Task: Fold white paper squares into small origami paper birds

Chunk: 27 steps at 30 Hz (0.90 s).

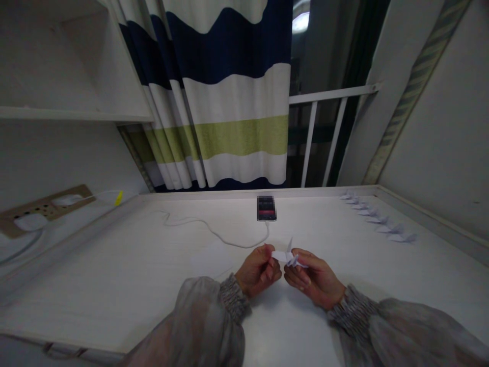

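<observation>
Both hands meet just above the white desk [133, 275] near its front middle. My left hand [257, 270] pinches one end of a small folded white paper figure [287, 255], fingers curled. My right hand [313, 278] pinches the other side of the same paper figure, whose thin point sticks upward between the hands. Grey, loose sleeves cover both forearms.
A phone [266, 208] lies at the desk's back middle with a white cable [198, 224] running left toward a wall socket strip [42, 206]. A row of several small folded paper figures [376, 216] lines the back right. A striped curtain [229, 102] and white railing stand behind.
</observation>
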{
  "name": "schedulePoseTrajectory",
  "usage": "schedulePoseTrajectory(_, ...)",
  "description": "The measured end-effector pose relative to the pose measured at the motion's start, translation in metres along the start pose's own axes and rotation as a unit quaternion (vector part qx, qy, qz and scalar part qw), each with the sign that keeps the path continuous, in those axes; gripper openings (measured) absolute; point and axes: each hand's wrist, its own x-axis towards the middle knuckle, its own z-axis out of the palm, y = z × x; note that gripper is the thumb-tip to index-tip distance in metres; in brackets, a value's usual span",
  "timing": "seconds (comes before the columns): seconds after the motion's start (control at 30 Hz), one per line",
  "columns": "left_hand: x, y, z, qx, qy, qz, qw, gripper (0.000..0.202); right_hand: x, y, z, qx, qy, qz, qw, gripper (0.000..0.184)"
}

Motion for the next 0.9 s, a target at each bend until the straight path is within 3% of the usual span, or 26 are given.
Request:
schedulePoseTrajectory(0.37, 0.002, 0.002, -0.007, -0.031, -0.011, -0.023, 0.999, 0.052, 0.0, -0.003, 0.0, 0.015, 0.006, -0.006, 1.0, 0.028)
schedulePoseTrajectory(0.53, 0.001, 0.003, -0.012, -0.028, 0.027, -0.048, 0.998, 0.035, 0.0, -0.003, 0.0, 0.007, 0.0, -0.007, 1.0, 0.029)
schedulePoseTrajectory(0.67, 0.0, 0.003, -0.01, 0.003, 0.041, -0.016, 0.999, 0.026, 0.0, -0.002, -0.002, 0.003, 0.0, -0.008, 1.0, 0.029)
schedulePoseTrajectory(0.9, 0.0, 0.005, -0.002, 0.022, 0.018, 0.02, 0.999, 0.026, -0.001, -0.002, -0.001, -0.008, 0.002, 0.002, 1.0, 0.029)
